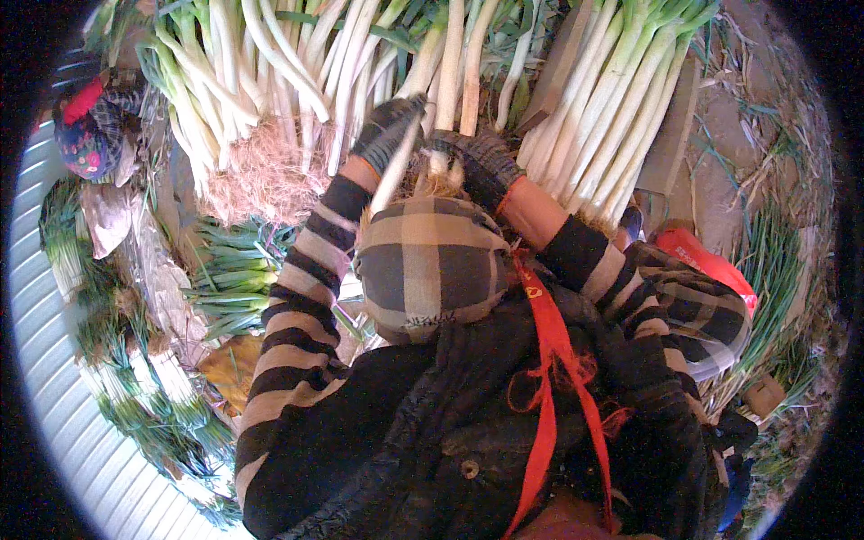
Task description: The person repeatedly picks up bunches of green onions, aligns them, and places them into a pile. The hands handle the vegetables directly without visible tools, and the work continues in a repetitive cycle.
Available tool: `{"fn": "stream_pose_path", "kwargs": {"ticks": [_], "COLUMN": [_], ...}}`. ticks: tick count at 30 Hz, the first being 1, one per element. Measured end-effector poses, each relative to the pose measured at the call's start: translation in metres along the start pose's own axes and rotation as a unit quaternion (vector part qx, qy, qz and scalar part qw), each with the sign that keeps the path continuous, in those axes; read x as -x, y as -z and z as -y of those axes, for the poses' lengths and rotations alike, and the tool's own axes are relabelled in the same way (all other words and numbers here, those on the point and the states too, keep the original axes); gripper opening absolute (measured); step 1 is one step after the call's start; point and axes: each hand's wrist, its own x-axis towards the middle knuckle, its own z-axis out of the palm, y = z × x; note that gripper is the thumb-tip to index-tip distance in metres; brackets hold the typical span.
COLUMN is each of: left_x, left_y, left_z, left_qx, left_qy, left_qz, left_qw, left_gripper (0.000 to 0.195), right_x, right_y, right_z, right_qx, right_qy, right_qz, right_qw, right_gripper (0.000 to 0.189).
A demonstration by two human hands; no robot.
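Note:
My left hand (pixel 391 135), in a dark knit glove, is closed around a pale, slightly blurred leek stalk (pixel 397 165) that slants down toward my plaid-covered knee (pixel 432 270). Just right of it, my gloved right hand (pixel 482 162) grips a few upright leeks (pixel 447 81) near their base. Their brown root ends (pixel 439 179) show below the fingers, partly hidden by the knee. To the left lies a heap of leeks (pixel 229 74) with tangled pinkish roots (pixel 266 169). Right of my hands leans a row of clean white leeks (pixel 607 115).
Wooden boards (pixel 557 67) flank the right-hand row. A red bag (pixel 705 263) lies by my other plaid-covered leg (pixel 695 304). Red ribbons (pixel 540 337) hang over my dark vest. Another person (pixel 91 138) is at far left, near bundled leeks (pixel 145 385) along a corrugated wall (pixel 47 378).

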Motion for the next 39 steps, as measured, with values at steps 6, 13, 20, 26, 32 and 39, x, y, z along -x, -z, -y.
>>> {"fn": "stream_pose_path", "kwargs": {"ticks": [6,13,20,26,32,39], "left_x": [-0.053,-0.08,-0.072,-0.068,-0.068,-0.072], "left_y": [0.007,-0.047,-0.05,-0.053,-0.057,-0.062], "left_z": [-0.013,-0.036,-0.048,-0.042,-0.035,-0.053], "left_qx": [0.149,0.494,0.418,0.433,0.433,0.399], "left_qy": [-0.015,0.135,0.166,0.145,0.101,0.17], "left_qz": [-0.06,-0.025,-0.06,-0.074,-0.069,-0.058], "left_qw": [0.987,0.859,0.891,0.887,0.893,0.899], "left_gripper": [0.034,0.051,0.025,0.023,0.041,0.042], "right_x": [0.012,0.032,-0.01,0.017,0.059,0.061], "right_y": [0.022,0.04,0.06,0.077,0.08,0.055], "right_z": [0.01,0.023,0.045,0.037,0.045,0.026], "right_qx": [-0.112,-0.128,0.469,0.61,0.54,0.201], "right_qy": [-0.101,-0.082,0.098,0.217,0.334,0.054], "right_qz": [0.043,0.118,-0.086,-0.005,0.102,-0.021], "right_qw": [0.988,0.981,0.874,0.762,0.765,0.978], "right_gripper": [0.034,0.046,0.038,0.031,0.037,0.046]}}
